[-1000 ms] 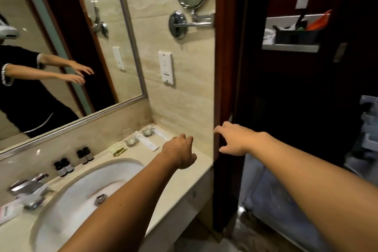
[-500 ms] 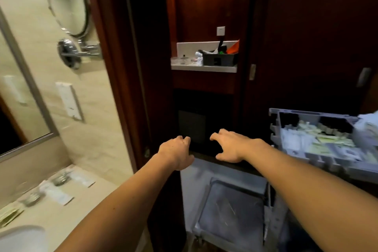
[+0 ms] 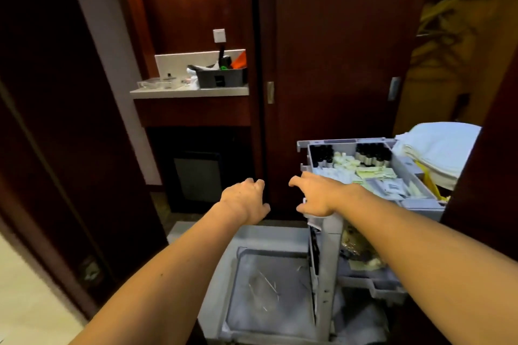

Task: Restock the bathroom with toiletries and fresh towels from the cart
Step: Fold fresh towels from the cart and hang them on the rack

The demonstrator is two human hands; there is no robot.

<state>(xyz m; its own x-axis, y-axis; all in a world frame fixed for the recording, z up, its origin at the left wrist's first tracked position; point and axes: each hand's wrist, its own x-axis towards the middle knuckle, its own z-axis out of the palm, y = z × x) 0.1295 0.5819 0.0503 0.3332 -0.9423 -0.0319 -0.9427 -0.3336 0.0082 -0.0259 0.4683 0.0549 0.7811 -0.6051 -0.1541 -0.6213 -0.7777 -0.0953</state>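
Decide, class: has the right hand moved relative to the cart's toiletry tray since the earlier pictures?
Yes. The right hand now overlaps the toiletry tray's near-left corner; earlier it was well left of it.

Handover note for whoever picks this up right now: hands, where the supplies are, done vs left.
Left hand: empty, fingers loosely curled, in the air left of the cart.
Right hand: empty, fingers spread, over the near left corner of the cart's top tray, gripping nothing.
Supplies: small dark bottles stand in the tray's far compartments, pale packets lie nearer. Folded white towels are stacked right of the tray. The grey bin sits low at the cart's left end.
Done: nothing picked from the cart.
Left: take toiletries and towels and carry them to the bathroom, which this view does not show.
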